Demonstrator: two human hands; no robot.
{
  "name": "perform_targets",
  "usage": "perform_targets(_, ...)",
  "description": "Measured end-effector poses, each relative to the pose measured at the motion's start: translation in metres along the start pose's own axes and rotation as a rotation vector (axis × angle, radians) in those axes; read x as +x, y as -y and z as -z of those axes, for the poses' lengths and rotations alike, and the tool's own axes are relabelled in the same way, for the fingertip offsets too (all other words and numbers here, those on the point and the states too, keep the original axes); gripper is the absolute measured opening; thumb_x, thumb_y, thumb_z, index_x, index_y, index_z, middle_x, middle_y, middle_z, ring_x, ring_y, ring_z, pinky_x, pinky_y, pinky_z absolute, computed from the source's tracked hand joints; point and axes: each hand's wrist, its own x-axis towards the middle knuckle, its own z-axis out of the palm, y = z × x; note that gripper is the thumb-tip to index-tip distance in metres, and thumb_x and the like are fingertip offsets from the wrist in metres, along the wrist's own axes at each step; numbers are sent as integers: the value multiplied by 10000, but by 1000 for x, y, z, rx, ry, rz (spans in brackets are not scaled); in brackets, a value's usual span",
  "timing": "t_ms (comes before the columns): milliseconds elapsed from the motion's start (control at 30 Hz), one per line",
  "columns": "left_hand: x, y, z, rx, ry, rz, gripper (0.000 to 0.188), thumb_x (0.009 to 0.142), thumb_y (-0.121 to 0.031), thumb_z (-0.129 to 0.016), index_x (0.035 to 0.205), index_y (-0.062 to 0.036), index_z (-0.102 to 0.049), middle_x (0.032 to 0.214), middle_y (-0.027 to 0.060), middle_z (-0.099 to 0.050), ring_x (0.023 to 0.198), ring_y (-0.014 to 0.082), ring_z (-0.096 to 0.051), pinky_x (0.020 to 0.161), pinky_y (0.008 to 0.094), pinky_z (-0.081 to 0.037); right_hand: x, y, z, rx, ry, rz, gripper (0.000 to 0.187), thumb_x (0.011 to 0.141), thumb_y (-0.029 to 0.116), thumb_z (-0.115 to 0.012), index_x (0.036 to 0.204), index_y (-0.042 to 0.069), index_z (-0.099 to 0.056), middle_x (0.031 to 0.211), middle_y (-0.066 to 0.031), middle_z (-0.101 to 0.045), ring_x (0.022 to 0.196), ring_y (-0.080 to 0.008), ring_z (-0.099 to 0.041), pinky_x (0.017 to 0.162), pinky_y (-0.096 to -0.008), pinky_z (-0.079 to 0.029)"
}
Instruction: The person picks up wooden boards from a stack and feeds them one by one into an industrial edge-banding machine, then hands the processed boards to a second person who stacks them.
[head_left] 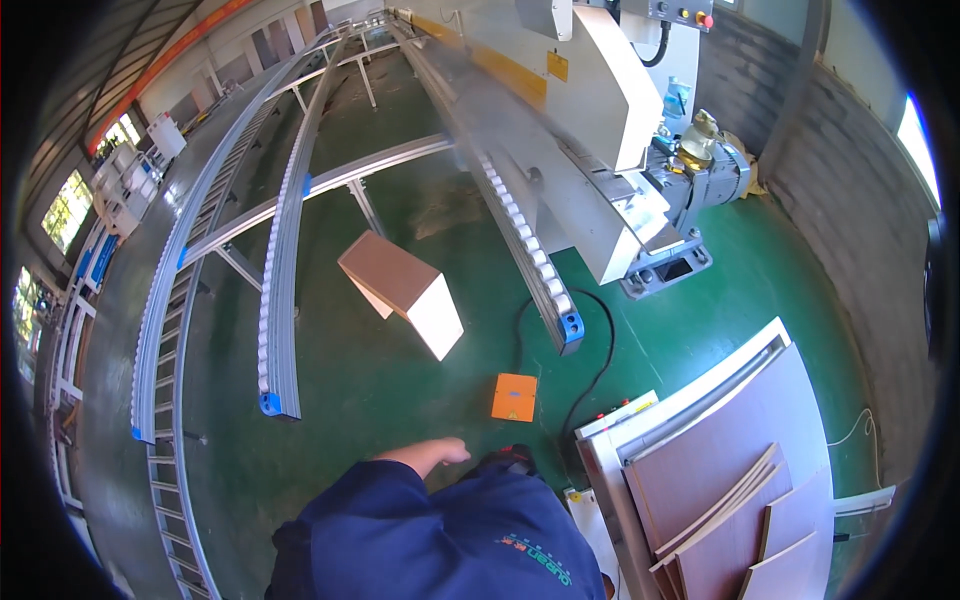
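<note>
My left hand [454, 450] hangs low in front of my dark blue work shirt [400, 530], over the green floor. Its fingers point down and look partly curled, but too little of them shows to tell how far. No object can be made out in it. My right hand is out of view. Closest to the left hand is an orange square box [514, 397] lying on the floor. Farther ahead stands a brown wooden block-like stool [400, 280] with a pale end panel.
Roller rails [280, 290] on metal frames run ahead at left and centre. A large white machine [590, 90] with a grey motor [715, 170] stands at right. Brown panels [700, 470] lie on a bench at lower right. A black cable [608, 350] loops across the floor.
</note>
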Motion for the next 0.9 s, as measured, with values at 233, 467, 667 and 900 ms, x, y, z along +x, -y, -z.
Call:
perform_targets(233,34,-3,34,34,-25,-126,420,914,-363,-548,781,-1,-717,685,146,-667,681,247,-660,675,421,-504,-20,-38,-25,-13,-27,-62,378,842,270,-683,1091,-14,-662,958,-141,-699,882,-222,-648,799,-376,-525)
perform_targets(467,66,-96,82,-198,229,-139,289,958,-325,-579,909,-61,-686,708,35,-603,640,156,-561,591,318,-476,-81,-128,-17,-69,-292,-290,385,757,181,-678,1066,-50,-676,983,-175,-711,886,-253,-670,794,-382,-544)
perform_targets(667,122,-89,90,359,440,-350,327,996,-287,-528,1109,-16,-674,1059,126,-684,923,218,-639,808,354,-518,-180,-165,-72,311,-437,-369,522,841,273,-735,1257,-19,-618,1246,-172,-653,1135,-245,-623,944,-345,-510)
perform_targets(900,99,-174,57,571,536,-245,353,996,-301,-544,1179,-17,-646,1122,122,-677,1007,226,-625,877,341,-497,-245,-184,-177,1237,-701,-431,422,887,270,-715,1256,88,-622,996,-47,-682,782,-127,-628,655,-263,-496)
